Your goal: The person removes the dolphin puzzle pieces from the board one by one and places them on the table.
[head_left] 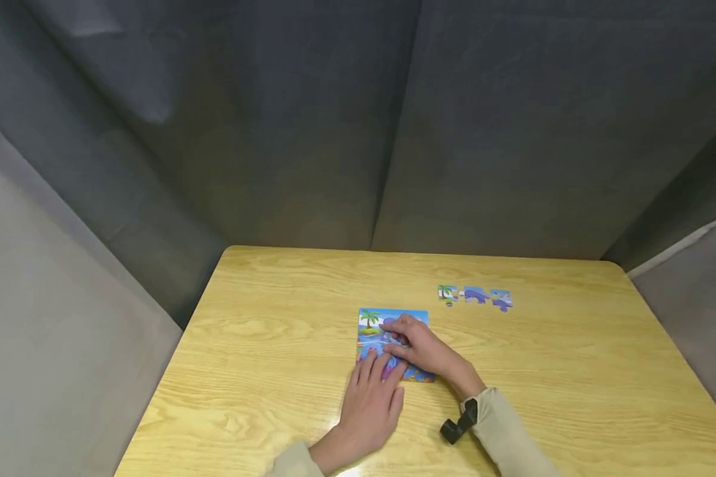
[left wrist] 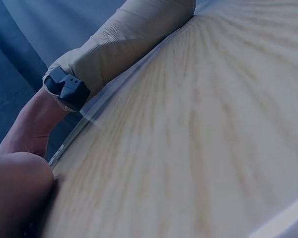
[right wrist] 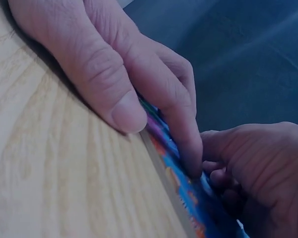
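A small jigsaw puzzle (head_left: 394,313) in a flat board, with a palm tree and blue sea on it, lies on the table. My left hand (head_left: 371,397) rests palm down with its fingers stretched over the near left part of the puzzle. From the right, my right hand (head_left: 420,344) reaches over the middle of the puzzle, its fingers bent and the thumb and index tips apart at the picture. In the right wrist view the thumb (right wrist: 216,141) and curled fingers come down at the board beside my left hand; I cannot tell whether they hold a puzzle piece.
Loose puzzle pieces lie in a row behind and right of the board: a palm tree piece (head_left: 447,293), a purple piece (head_left: 475,295) and another blue and purple piece (head_left: 502,299). The wooden table (head_left: 262,344) ends at dark grey curtains (head_left: 310,165).
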`<control>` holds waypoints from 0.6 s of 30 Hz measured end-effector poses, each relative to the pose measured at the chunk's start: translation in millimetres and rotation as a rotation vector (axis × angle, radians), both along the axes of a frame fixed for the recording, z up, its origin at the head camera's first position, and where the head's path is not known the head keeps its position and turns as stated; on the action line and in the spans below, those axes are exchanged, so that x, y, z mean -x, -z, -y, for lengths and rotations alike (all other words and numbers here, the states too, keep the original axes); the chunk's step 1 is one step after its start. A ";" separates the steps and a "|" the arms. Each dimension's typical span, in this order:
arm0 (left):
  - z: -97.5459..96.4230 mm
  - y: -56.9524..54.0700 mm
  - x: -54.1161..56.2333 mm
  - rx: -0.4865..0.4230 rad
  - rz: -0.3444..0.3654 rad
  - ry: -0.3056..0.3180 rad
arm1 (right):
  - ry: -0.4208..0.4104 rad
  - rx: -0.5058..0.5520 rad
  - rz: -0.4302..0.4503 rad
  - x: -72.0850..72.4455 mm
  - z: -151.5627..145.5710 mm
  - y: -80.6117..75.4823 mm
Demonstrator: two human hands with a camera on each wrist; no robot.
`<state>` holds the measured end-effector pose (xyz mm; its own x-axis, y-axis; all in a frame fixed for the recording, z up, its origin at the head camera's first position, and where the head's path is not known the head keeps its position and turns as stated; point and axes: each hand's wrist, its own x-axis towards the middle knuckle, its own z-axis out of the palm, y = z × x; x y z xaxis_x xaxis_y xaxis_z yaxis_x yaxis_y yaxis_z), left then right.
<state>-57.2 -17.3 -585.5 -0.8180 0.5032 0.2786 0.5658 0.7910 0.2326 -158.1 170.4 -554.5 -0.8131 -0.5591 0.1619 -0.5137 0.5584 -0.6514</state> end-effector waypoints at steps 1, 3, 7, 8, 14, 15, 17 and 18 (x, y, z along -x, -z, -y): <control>0.2 0.4 -0.8 0.001 -0.011 -0.004 | -0.007 -0.007 -0.002 0.0 0.8 -0.1; 1.0 1.5 -2.3 0.005 -0.022 -0.010 | -0.012 -0.023 -0.004 -0.6 2.5 -1.4; 1.8 0.3 -5.0 0.000 0.010 -0.012 | -0.002 -0.074 -0.012 -3.6 5.5 -6.3; 1.9 -0.3 -5.6 -0.004 0.022 -0.011 | 0.007 -0.097 -0.018 -4.6 6.3 -8.0; 0.7 -3.6 -6.3 -0.020 0.068 -0.006 | 0.041 -0.221 -0.078 -8.5 11.8 -20.7; 0.3 -3.7 -5.9 -0.018 0.067 -0.007 | 0.037 -0.233 -0.087 -7.9 13.0 -22.3; -0.3 -3.7 -5.1 -0.010 0.052 -0.002 | 0.015 -0.242 -0.096 -5.0 14.8 -24.5; -0.6 -3.3 -4.5 -0.005 0.046 0.003 | 0.011 -0.235 -0.095 -3.8 15.7 -24.7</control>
<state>-52.7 -16.7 -582.2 -0.8283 0.5046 0.2436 0.5572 0.7878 0.2626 -154.3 154.6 -529.8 -0.8065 -0.5820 0.1043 -0.5597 0.6946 -0.4519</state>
